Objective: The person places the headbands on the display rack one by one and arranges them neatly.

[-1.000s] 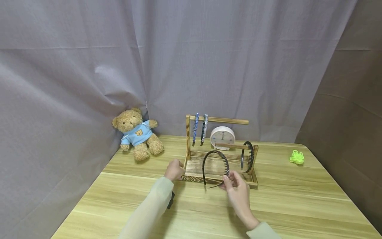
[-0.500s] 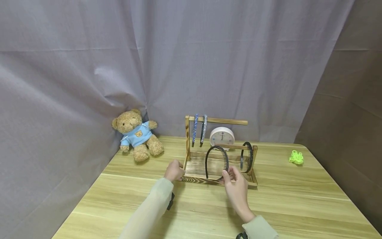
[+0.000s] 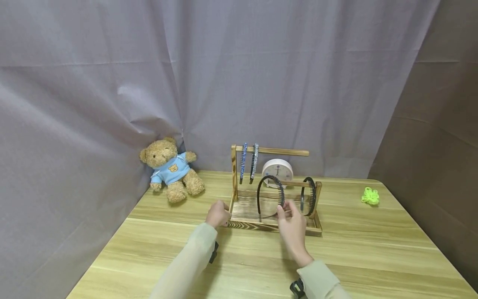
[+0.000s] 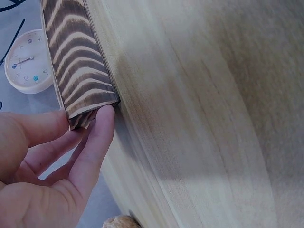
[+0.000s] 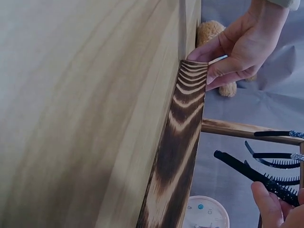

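Note:
My left hand [image 3: 218, 214] grips the front left corner of a wooden rack [image 3: 250, 225]; the left wrist view shows thumb and fingers around that corner [image 4: 85, 107]. With thumb and fingers, my right hand [image 3: 293, 230] pinches one side of a black toothed headband [image 3: 270, 177], held upright over the tray near the free left end of the lower bar. In the right wrist view, this headband's tip [image 5: 232, 164] points away from the fingers. Another black headband [image 3: 313, 195] hangs at the lower bar's right end. A blue glittery headband [image 3: 244, 160] and a silver one [image 3: 254, 160] hang on the upper bar.
Behind the rack stands a round white clock [image 3: 277, 170]. A teddy bear [image 3: 168, 166] in a blue shirt sits at the table's back left. Toward the right lies a bright green yarn-like bundle [image 3: 371, 196]. Grey curtains [image 3: 298, 83] close off the back and sides.
My right hand has raised the black headband and carried it back over the tray, toward the lower bar's free end. The left hand keeps its grip on the rack corner.

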A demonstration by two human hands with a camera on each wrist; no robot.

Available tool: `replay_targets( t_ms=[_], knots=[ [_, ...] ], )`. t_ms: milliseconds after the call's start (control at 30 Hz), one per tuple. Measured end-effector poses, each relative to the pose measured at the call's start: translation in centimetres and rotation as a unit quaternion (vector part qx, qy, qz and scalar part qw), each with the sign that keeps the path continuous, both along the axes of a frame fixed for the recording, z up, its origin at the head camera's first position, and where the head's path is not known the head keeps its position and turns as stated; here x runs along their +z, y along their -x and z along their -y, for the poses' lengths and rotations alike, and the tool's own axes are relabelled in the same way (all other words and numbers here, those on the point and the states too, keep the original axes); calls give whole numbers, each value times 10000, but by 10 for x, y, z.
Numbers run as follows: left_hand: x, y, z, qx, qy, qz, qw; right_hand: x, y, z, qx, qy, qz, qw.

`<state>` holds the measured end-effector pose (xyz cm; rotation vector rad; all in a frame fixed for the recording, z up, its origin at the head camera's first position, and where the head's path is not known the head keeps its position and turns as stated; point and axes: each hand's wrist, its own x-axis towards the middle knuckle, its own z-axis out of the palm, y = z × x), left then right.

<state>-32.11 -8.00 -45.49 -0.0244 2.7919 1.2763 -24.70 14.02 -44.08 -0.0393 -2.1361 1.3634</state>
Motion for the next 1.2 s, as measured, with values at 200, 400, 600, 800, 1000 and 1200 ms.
replay_targets(
  t_ms=[200, 400, 600, 800, 1000, 1200],
  knots=[
    [-2, 2, 1, -39, 33, -53, 10000, 0, 7, -4, -143, 27, -9, 9999],
    [-4, 2, 1, -61, -1, -36, 10000, -3, 8, -11, -281, -35, 15, 9996],
    [-3, 1, 1, -70, -12, -33, 10000, -8, 9, -17, -517, -98, 94, 9986],
    [-3, 1, 1, -62, -9, -73, 10000, -12, 10, -25, -652, -148, 138, 9977],
    [-2, 0, 1, -72, -2, -97, 9999, -15, 13, -33, -792, -107, -18, 9968],
    [1, -2, 0, -70, 1, -104, 9999, -17, 16, -41, -855, -70, -68, 9963]
  ],
)
